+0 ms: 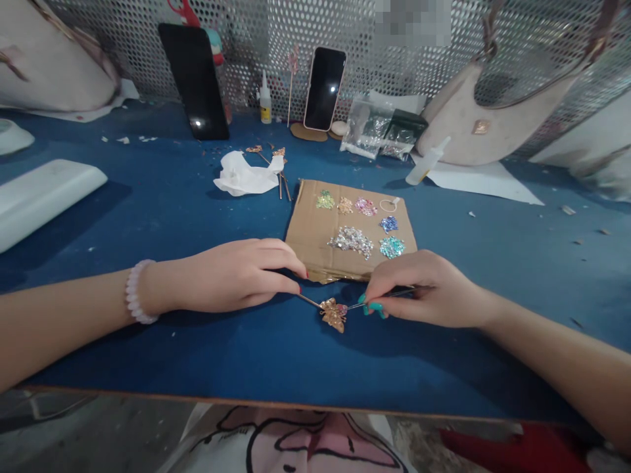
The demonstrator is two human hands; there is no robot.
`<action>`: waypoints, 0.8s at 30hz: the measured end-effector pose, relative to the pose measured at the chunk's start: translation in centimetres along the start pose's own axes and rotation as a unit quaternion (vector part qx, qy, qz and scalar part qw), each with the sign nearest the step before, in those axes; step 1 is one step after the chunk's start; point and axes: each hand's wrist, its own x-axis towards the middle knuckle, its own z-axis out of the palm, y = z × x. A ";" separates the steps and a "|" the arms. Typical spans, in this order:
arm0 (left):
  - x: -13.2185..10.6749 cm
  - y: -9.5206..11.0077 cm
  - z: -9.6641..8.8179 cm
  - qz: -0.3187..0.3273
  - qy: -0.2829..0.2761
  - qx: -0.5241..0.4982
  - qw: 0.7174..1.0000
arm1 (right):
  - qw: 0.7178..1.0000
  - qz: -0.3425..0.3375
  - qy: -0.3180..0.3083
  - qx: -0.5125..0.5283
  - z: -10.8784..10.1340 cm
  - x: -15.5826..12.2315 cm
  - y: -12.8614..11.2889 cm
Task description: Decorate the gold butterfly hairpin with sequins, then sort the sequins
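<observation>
So I've got this gold butterfly (332,316) just below the center of the frame, over the blue tabletop (236,368), on a thin metal stem (309,301) that runs up and left to my left hand (236,276). My thumb tip is right at the stem, with the index fingertip a bit apart from it, near the lower left corner of the cardboard (308,220). Can't tell whether those fingers are pinching the stem or only pressing on it, since the hand covers the rest.

My right hand (419,289), right of center, has its fingertips pinched together on some thin tweezers (398,293) (yep, teal nails on this side, red on the other), and the tips reach a pink bit (342,309) at the butterfly's right edge.

Just above my hands, the cardboard carries little sparkly piles: silvery (352,241) in the middle, teal (392,247) and blue (389,224) at right, then green, peach and pink along the top. Upper center, more gold pieces (279,153) sit by crumpled white paper (246,177).
</observation>
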 end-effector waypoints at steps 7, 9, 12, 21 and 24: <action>0.0 0.0 0.0 0.004 0.000 -0.003 1.000 | 1.000 -0.011 0.007 -0.003 -0.1 0.0 -0.1; 0.0 0.0 0.0 0.003 0.000 -0.003 1.000 | 1.000 -0.010 0.006 -0.003 -0.1 0.0 -0.1; 0.2 0.1 -0.1 0.003 0.003 -0.002 1.000 | 1.000 -0.003 0.007 0.007 -0.1 0.0 -0.1; 0.2 0.4 -0.2 0.004 0.010 0.016 1.000 | 0.999 -0.013 0.021 0.022 -0.3 0.1 -0.4; 0.2 0.5 -0.3 0.006 0.027 0.040 0.999 | 0.999 0.005 0.032 0.034 -0.3 0.1 -0.4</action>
